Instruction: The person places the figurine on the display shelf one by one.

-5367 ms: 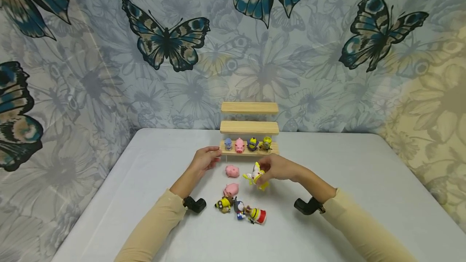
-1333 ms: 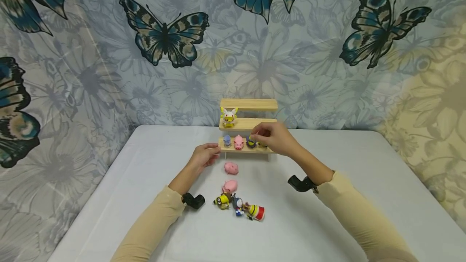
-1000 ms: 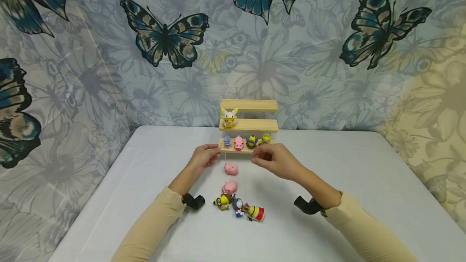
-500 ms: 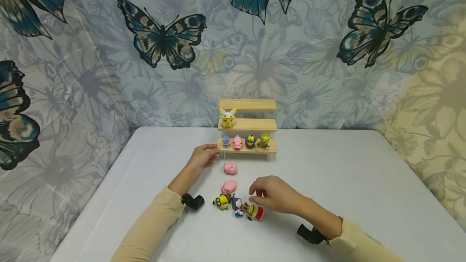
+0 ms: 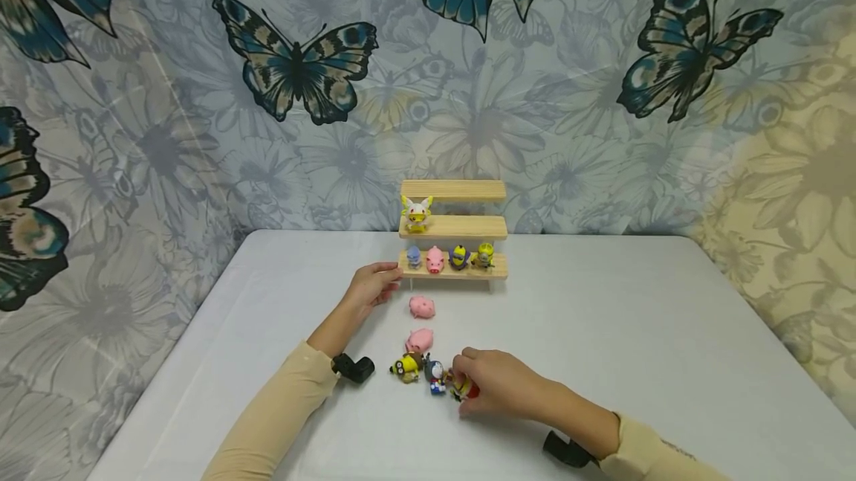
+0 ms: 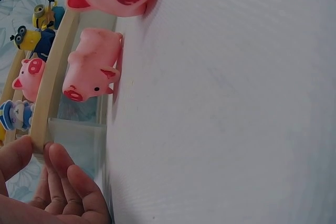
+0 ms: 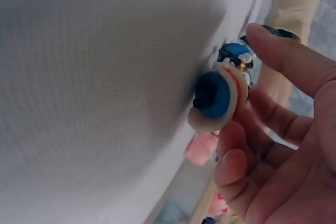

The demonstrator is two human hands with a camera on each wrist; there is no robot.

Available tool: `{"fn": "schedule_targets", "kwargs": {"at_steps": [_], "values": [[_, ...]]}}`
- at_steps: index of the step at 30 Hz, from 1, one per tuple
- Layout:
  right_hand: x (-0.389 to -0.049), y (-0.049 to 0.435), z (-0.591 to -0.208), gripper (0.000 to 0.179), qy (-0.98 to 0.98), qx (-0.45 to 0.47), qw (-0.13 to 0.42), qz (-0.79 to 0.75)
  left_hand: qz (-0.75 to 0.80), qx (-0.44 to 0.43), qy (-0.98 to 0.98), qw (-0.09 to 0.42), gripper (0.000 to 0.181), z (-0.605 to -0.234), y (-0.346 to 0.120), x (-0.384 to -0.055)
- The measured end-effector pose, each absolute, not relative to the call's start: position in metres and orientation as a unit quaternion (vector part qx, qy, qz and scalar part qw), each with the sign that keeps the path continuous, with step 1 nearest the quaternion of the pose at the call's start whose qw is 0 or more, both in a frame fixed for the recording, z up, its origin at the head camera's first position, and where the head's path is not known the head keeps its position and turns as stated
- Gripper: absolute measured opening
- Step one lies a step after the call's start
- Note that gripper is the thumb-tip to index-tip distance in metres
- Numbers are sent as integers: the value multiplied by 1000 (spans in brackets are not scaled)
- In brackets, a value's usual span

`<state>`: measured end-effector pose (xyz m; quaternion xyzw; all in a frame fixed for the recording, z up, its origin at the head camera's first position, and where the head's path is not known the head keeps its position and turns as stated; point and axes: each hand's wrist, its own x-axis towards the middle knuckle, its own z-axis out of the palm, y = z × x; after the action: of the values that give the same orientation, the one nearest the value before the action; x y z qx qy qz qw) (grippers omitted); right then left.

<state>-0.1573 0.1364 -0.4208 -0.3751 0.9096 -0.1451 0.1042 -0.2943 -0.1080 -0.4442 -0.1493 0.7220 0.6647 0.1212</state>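
Note:
My left hand [image 5: 371, 288] pinches the left end of the lowest tier of the wooden display shelf [image 5: 461, 273] between thumb and fingers. My right hand [image 5: 504, 384] is low over the table, its fingers curled round a yellow toy figurine [image 5: 461, 389] in a red robe with white trim. The right wrist view shows the figurine's blue underside [image 7: 216, 98], with fingertips against its trim. Beside it lie a blue-and-white figurine [image 5: 435, 377] and a yellow minion figurine [image 5: 406, 367]. Two pink toy pigs [image 5: 422, 308] lie between these and the shelf.
On the lowest tier stand a bluish figurine [image 5: 414, 258], a pink pig [image 5: 435, 260] and two minion figurines [image 5: 458, 258]. A white-and-yellow eared figurine [image 5: 417, 215] stands at the middle tier's left end. A butterfly-printed cloth [image 5: 568, 131] hangs behind the white table [image 5: 602, 317].
The eared figurine went from my right hand to the middle tier. My right hand then came back down towards me to the red-robed figurine. My left hand stays on the shelf end.

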Motion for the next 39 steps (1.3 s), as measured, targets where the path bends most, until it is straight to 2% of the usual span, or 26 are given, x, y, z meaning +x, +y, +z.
{"fn": "schedule_targets", "kwargs": {"at_steps": [9, 18, 31, 39], "values": [[-148, 132, -425, 39, 931, -344, 77, -97, 666, -148, 720, 125, 35, -447, -108, -293], [-143, 130, -429, 33, 937, -344, 6, -61, 668, -145, 720, 121, 35, -449, -108, -293], [-144, 125, -427, 30, 942, -333, -12, -33, 670, -144, 719, 117, 36, -447, -108, -293], [-147, 123, -427, 20, 932, -356, -71, 18, 670, -146, 718, 116, 36, -446, -108, -293]]}}
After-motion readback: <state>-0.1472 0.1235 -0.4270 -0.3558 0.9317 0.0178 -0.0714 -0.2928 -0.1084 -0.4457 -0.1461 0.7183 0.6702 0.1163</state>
